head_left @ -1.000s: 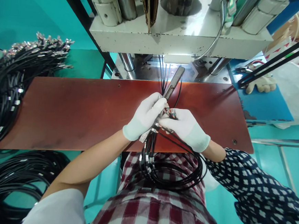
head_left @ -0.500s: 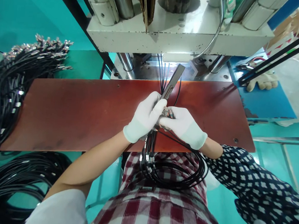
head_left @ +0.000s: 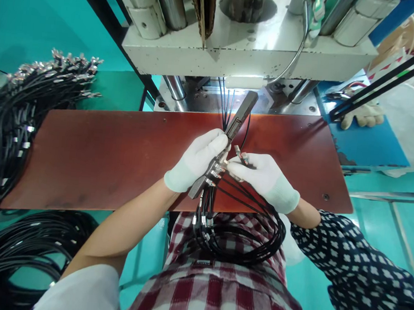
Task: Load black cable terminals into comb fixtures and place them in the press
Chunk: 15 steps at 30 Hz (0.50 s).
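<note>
Over red board (head_left: 103, 151), gloved hands, cables (head_left: 237, 224), bar (head_left: 230, 137)

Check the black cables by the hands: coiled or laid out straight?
Coiled. The black cables hang in a loop below the left hand and right hand, over the checked shirt.

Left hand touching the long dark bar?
Touching. Head view: the left hand is wrapped around the dark bar, fingers closed on it with no gap.
</note>
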Each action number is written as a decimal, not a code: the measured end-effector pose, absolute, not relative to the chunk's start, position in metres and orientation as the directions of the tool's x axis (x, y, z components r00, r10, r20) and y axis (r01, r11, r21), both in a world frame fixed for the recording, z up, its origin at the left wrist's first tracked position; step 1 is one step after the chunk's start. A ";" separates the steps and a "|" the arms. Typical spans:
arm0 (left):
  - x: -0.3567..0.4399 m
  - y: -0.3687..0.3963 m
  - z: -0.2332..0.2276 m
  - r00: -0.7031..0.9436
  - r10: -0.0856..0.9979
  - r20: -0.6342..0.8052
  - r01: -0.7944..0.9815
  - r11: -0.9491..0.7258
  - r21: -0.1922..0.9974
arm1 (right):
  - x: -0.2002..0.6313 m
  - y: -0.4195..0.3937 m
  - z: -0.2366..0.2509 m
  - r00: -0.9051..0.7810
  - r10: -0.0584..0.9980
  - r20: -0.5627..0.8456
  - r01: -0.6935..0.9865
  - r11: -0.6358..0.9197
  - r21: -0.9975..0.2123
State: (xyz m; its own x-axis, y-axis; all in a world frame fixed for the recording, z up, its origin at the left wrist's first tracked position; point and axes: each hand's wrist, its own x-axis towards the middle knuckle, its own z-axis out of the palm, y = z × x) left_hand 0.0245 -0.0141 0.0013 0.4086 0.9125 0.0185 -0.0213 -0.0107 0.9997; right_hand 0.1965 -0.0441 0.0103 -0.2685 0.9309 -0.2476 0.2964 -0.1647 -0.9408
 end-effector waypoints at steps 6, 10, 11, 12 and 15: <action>0.023 -0.014 -0.001 0.433 0.901 -0.006 0.004 0.005 1.000 | 0.193 -0.044 0.008 -0.225 0.956 -0.188 0.270 -0.124 -0.955; 0.026 -0.017 -0.002 0.443 0.896 0.010 0.054 -0.037 0.998 | 0.190 -0.044 0.007 -0.188 0.972 -0.138 0.352 -0.065 -0.934; 0.026 -0.017 -0.002 0.419 0.908 0.028 0.104 -0.079 0.991 | 0.189 -0.044 0.006 -0.175 0.977 -0.119 0.385 -0.044 -0.922; 0.027 -0.018 -0.003 0.382 0.922 0.056 0.167 -0.128 0.978 | 0.188 -0.044 0.005 -0.162 0.982 -0.101 0.416 -0.025 -0.909; 0.029 -0.018 -0.004 0.296 0.948 0.118 0.290 -0.207 0.934 | 0.186 -0.043 0.002 -0.145 0.987 -0.074 0.447 -0.001 -0.895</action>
